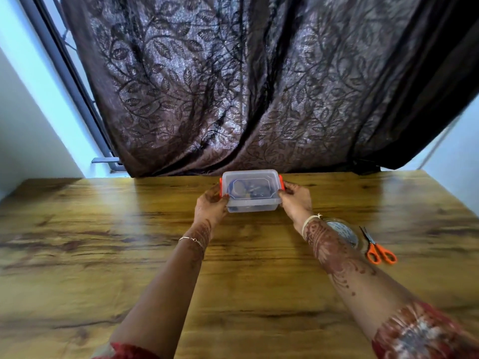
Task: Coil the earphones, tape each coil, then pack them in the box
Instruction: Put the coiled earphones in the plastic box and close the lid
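**Both hands grip the lidded box**

Head view: the left hand [210, 206] curls round the left end of the box [252, 205], thumb on the near rim and fingers against the orange clip [220, 188]. The right hand [297, 200] mirrors it on the right end, its fingers bent round that end. Between the two sets of fingers the lid [251, 177] is on. The earphones [246, 190] show through it as dark blue coils, blurred. The box sits on the table [103, 229], close to the far edge, just before the curtain [233, 86]. Behind the right fingers, beside the wrist, lies the tape [344, 233], with the scissors [379, 251] just outside it. Left of the left fingers and toward the body, bare wood.
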